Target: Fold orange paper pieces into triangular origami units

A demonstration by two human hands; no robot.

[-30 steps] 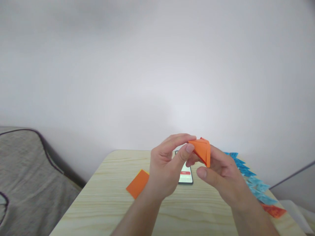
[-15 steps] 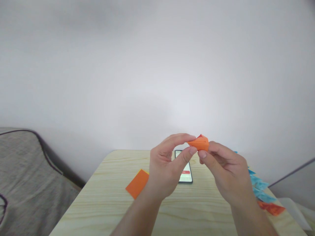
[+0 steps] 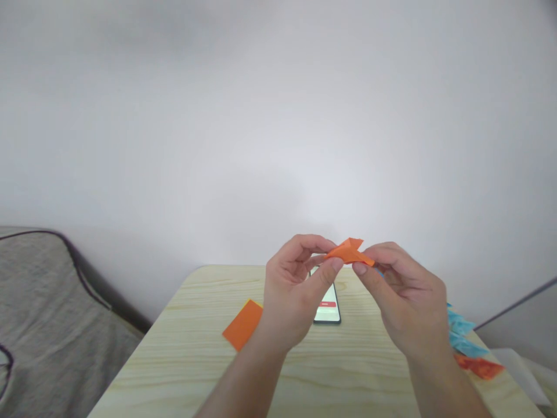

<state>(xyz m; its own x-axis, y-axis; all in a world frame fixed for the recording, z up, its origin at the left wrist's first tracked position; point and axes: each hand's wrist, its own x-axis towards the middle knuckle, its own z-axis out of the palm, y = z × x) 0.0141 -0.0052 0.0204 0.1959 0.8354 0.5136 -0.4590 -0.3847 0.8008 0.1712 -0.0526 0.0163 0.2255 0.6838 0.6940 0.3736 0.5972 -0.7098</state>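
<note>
A small folded orange paper piece (image 3: 348, 252) is held in the air above the table between both hands. My left hand (image 3: 291, 296) pinches its left end with thumb and forefinger. My right hand (image 3: 402, 299) pinches its right end with thumb and fingers. Under the hands, a phone (image 3: 327, 305) with a lit screen lies flat on the light wooden table (image 3: 183, 360).
A flat orange paper sheet (image 3: 242, 325) lies on the table left of my left wrist. Several folded blue paper pieces (image 3: 462, 334) and an orange-red one (image 3: 478, 366) line the right table edge. A grey cushioned seat (image 3: 47, 313) stands at the left; a white wall is behind.
The orange piece has turned from showing its broad face to lying flatter and edge-on. My right hand has rotated from cradling it underneath to pinching its right end.
</note>
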